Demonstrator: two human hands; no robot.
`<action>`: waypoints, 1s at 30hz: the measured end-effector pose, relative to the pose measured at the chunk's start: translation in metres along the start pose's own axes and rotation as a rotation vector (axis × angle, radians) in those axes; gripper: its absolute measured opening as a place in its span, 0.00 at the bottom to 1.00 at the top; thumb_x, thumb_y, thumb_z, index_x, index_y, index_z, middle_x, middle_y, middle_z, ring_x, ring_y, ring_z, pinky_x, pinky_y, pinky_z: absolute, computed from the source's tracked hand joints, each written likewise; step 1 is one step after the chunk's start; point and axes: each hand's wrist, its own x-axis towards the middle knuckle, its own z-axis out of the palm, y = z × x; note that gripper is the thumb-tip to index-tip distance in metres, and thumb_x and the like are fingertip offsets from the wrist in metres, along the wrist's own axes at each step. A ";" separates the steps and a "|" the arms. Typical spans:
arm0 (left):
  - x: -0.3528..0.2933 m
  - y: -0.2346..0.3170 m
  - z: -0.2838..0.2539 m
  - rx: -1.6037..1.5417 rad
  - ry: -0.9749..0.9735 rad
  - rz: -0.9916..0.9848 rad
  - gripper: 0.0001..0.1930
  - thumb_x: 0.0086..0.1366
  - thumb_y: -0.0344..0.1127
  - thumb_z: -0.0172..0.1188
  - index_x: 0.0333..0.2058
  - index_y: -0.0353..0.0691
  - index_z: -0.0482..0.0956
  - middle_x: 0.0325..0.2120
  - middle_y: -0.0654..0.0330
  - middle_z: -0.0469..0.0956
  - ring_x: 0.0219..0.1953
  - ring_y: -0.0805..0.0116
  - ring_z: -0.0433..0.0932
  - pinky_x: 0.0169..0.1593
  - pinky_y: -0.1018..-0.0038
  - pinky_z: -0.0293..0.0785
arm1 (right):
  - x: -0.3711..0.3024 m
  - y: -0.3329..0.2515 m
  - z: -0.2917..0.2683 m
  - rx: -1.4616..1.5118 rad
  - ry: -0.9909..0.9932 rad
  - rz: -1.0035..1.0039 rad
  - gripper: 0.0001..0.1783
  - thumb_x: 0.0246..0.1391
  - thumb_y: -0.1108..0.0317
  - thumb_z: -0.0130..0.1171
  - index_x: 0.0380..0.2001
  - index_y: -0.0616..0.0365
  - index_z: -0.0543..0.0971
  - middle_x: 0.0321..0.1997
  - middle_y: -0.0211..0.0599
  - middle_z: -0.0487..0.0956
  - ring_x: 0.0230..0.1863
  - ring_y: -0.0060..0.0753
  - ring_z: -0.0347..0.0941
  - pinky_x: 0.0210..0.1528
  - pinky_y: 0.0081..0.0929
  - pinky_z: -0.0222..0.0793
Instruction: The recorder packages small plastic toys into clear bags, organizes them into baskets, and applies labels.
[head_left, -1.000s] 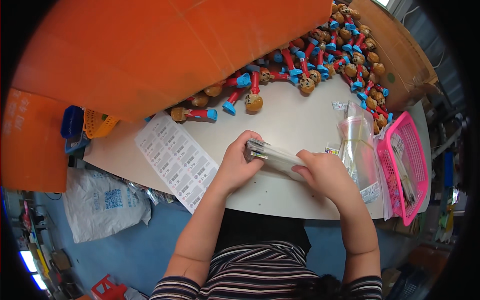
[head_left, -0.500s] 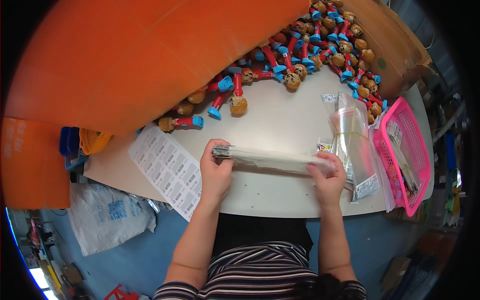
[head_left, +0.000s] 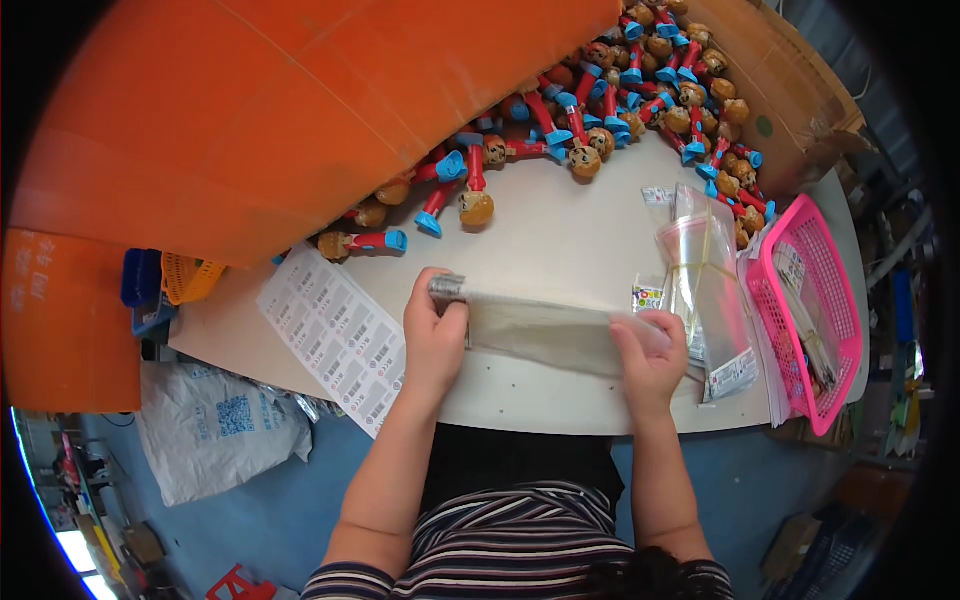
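Note:
A stack of clear plastic bags (head_left: 545, 325) stretches between my hands above the near part of the table. My left hand (head_left: 436, 330) is closed round its left end, where dark print shows on the edges. At the other end, my right hand (head_left: 650, 350) pinches the bags between thumb and fingers. Just right of my right hand lies a banded bundle of clear bags (head_left: 700, 265). A sheet of printed labels (head_left: 335, 335) lies left of my left hand.
Many red and blue figure-headed toys (head_left: 580, 130) lie heaped at the back beside a large orange board (head_left: 300, 110). A pink basket (head_left: 770, 300) holding packets stands right. A white plastic bag (head_left: 220, 435) hangs below the left edge, near yellow (head_left: 190, 278) and blue (head_left: 140, 280) baskets.
The stack of bags has tilted, so a broad clear face shows below its top edge instead of a thin edge. Both hands stay at its ends.

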 end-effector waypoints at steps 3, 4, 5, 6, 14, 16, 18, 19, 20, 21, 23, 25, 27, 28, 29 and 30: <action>0.026 0.032 0.001 0.197 -0.062 0.036 0.12 0.54 0.26 0.48 0.39 0.34 0.72 0.29 0.58 0.74 0.31 0.70 0.72 0.35 0.75 0.67 | -0.021 -0.032 0.006 0.120 0.114 0.155 0.17 0.49 0.77 0.68 0.41 0.62 0.72 0.37 0.30 0.76 0.37 0.19 0.72 0.45 0.19 0.69; 0.039 0.045 0.000 0.404 -0.150 0.106 0.12 0.55 0.29 0.51 0.38 0.33 0.72 0.30 0.51 0.78 0.30 0.61 0.76 0.36 0.69 0.71 | -0.031 -0.040 0.008 0.250 0.132 0.290 0.15 0.52 0.74 0.66 0.41 0.62 0.72 0.37 0.30 0.76 0.37 0.18 0.72 0.44 0.19 0.69; 0.052 0.052 0.008 0.528 -0.209 0.153 0.13 0.53 0.30 0.51 0.38 0.32 0.73 0.31 0.47 0.78 0.34 0.54 0.77 0.38 0.65 0.72 | -0.041 -0.042 0.007 0.374 0.157 0.429 0.14 0.54 0.71 0.65 0.41 0.62 0.73 0.37 0.30 0.76 0.37 0.18 0.72 0.44 0.19 0.69; 0.066 0.061 0.019 0.653 -0.260 0.205 0.15 0.51 0.31 0.51 0.37 0.31 0.74 0.33 0.43 0.79 0.37 0.47 0.78 0.41 0.60 0.73 | -0.052 -0.041 0.007 0.419 0.135 0.517 0.15 0.56 0.68 0.63 0.43 0.63 0.72 0.38 0.31 0.77 0.38 0.19 0.72 0.43 0.19 0.69; 0.127 0.000 0.093 1.281 -0.744 0.009 0.17 0.48 0.32 0.55 0.38 0.34 0.82 0.38 0.44 0.80 0.43 0.48 0.79 0.48 0.61 0.75 | -0.091 -0.043 0.007 0.163 -0.196 0.693 0.33 0.58 0.74 0.57 0.63 0.66 0.56 0.49 0.39 0.74 0.47 0.30 0.74 0.45 0.23 0.74; 0.121 0.003 0.093 1.280 -0.735 0.020 0.18 0.48 0.31 0.53 0.39 0.33 0.81 0.38 0.44 0.80 0.44 0.48 0.78 0.50 0.62 0.74 | -0.086 -0.052 0.001 -0.022 -0.302 0.642 0.32 0.56 0.74 0.60 0.61 0.69 0.61 0.48 0.41 0.76 0.42 0.24 0.75 0.40 0.22 0.73; 0.111 0.018 0.094 1.323 -0.700 0.002 0.16 0.50 0.30 0.53 0.38 0.33 0.80 0.39 0.46 0.79 0.44 0.47 0.78 0.50 0.60 0.74 | -0.075 -0.059 -0.006 -0.255 -0.334 0.553 0.29 0.55 0.73 0.61 0.58 0.69 0.65 0.45 0.42 0.77 0.39 0.24 0.75 0.39 0.21 0.73; 0.109 0.017 0.090 1.324 -0.695 -0.003 0.16 0.50 0.30 0.53 0.38 0.33 0.80 0.39 0.46 0.79 0.44 0.47 0.78 0.50 0.60 0.74 | -0.069 -0.063 -0.007 -0.485 -0.369 0.445 0.26 0.55 0.73 0.62 0.55 0.70 0.69 0.42 0.43 0.79 0.36 0.23 0.76 0.38 0.20 0.72; 0.106 0.015 0.085 1.305 -0.650 0.090 0.16 0.52 0.27 0.52 0.40 0.33 0.79 0.41 0.45 0.78 0.46 0.47 0.76 0.51 0.61 0.73 | -0.063 -0.070 -0.007 -0.722 -0.373 0.242 0.25 0.52 0.68 0.64 0.51 0.70 0.72 0.37 0.47 0.79 0.32 0.39 0.78 0.34 0.31 0.73; 0.102 0.013 0.079 1.286 -0.603 0.182 0.17 0.53 0.25 0.50 0.42 0.33 0.78 0.44 0.45 0.76 0.47 0.47 0.75 0.53 0.61 0.71 | -0.057 -0.069 -0.007 -0.718 -0.382 0.238 0.25 0.52 0.68 0.64 0.51 0.70 0.72 0.37 0.47 0.79 0.32 0.39 0.78 0.34 0.31 0.73; 0.094 0.017 0.073 1.137 -0.463 0.264 0.19 0.54 0.24 0.48 0.45 0.33 0.76 0.46 0.44 0.74 0.50 0.47 0.73 0.55 0.62 0.69 | -0.045 -0.063 -0.010 -0.673 -0.366 0.152 0.24 0.52 0.68 0.63 0.51 0.68 0.72 0.37 0.48 0.79 0.32 0.41 0.78 0.35 0.31 0.73; 0.077 0.023 0.057 0.852 -0.203 0.415 0.22 0.55 0.22 0.45 0.51 0.34 0.72 0.51 0.43 0.70 0.54 0.47 0.69 0.59 0.63 0.64 | -0.032 -0.045 -0.003 -0.569 -0.324 0.181 0.24 0.53 0.68 0.63 0.51 0.69 0.72 0.39 0.49 0.79 0.37 0.42 0.77 0.37 0.31 0.73; 0.046 0.024 0.032 0.640 -0.011 0.450 0.25 0.58 0.23 0.45 0.56 0.33 0.67 0.54 0.44 0.68 0.59 0.49 0.66 0.63 0.65 0.59 | -0.017 -0.033 0.005 -0.415 -0.226 0.160 0.24 0.54 0.70 0.60 0.52 0.70 0.70 0.48 0.53 0.75 0.42 0.45 0.76 0.38 0.31 0.74; 0.028 0.022 0.024 0.568 0.062 0.419 0.26 0.59 0.24 0.46 0.58 0.31 0.64 0.56 0.44 0.67 0.61 0.50 0.64 0.65 0.65 0.56 | -0.011 -0.023 0.006 -0.418 -0.217 0.165 0.24 0.54 0.70 0.60 0.52 0.70 0.70 0.48 0.53 0.75 0.42 0.45 0.76 0.38 0.31 0.74; 0.009 0.002 0.018 0.458 0.056 0.302 0.26 0.62 0.27 0.46 0.60 0.29 0.61 0.58 0.42 0.64 0.63 0.50 0.61 0.66 0.65 0.54 | -0.006 -0.012 0.009 -0.286 -0.220 0.260 0.25 0.53 0.71 0.60 0.54 0.69 0.69 0.51 0.55 0.72 0.46 0.49 0.73 0.43 0.33 0.73; -0.006 -0.015 0.012 0.347 0.052 0.185 0.27 0.65 0.29 0.47 0.61 0.27 0.57 0.60 0.41 0.62 0.65 0.50 0.59 0.67 0.65 0.52 | -0.002 -0.008 0.012 -0.154 -0.223 0.354 0.27 0.52 0.71 0.60 0.55 0.69 0.68 0.55 0.57 0.70 0.50 0.52 0.71 0.48 0.36 0.71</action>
